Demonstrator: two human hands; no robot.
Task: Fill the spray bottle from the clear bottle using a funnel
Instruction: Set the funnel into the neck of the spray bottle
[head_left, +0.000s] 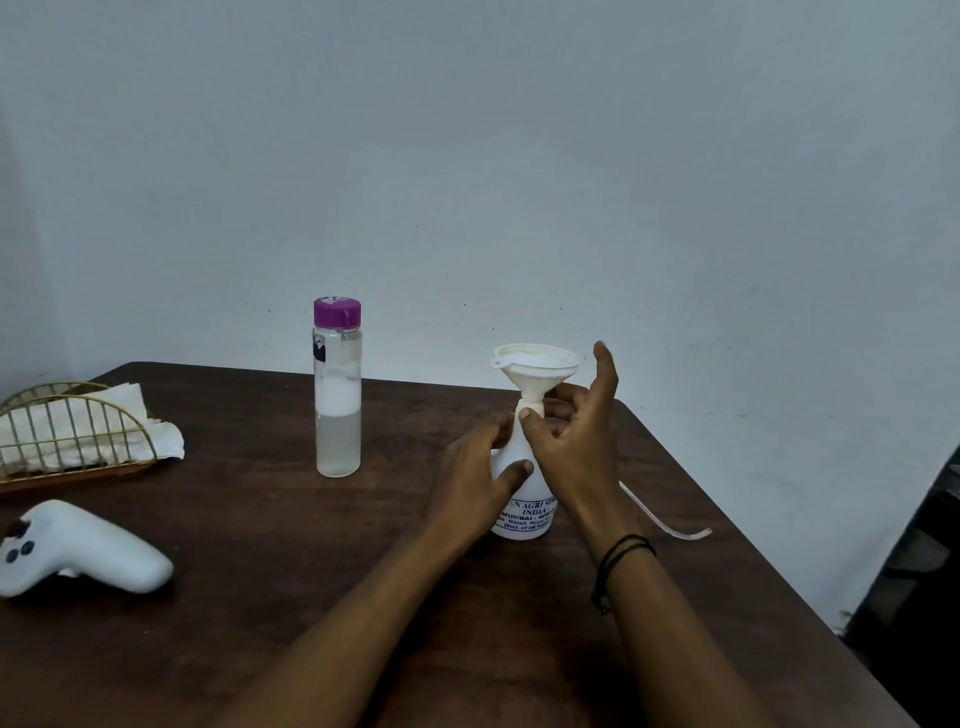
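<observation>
The two forearms entered from the near edge of the table (311, 597) and converged on the spray bottle (522, 514), which stood upright toward the right edge, roughly midway between near and far edges. The left hand (480, 475) gripped the bottle's shoulder, thumb across the front and fingers curled round the far side. The right hand (574, 441) pinched the funnel (535, 371) at its stem, where the stem sat in the bottle neck; its remaining fingers were raised and loosely spread. A black cord bracelet (621, 558) circled the right wrist. The funnel stood upright, its bowl above both hands.

The clear bottle (337, 395) stood upright near the far edge, well apart to the left of the spray bottle, with its purple cap (337, 313) on and liquid in its lower part. Bare table surface separated the two bottles. A white tube (670, 519) lay on the table just beside the right edge, behind the right forearm.

Near the left edge lay a white handheld controller (83, 551) on its side. Beyond it, toward the far left corner, stood a gold wire holder (67, 431) containing white paper napkins (124, 415).

The table was dark brown wood with rounded far corners. A plain pale wall (519, 156) rose behind the far edge. A dark object beyond the right edge could not be identified.
</observation>
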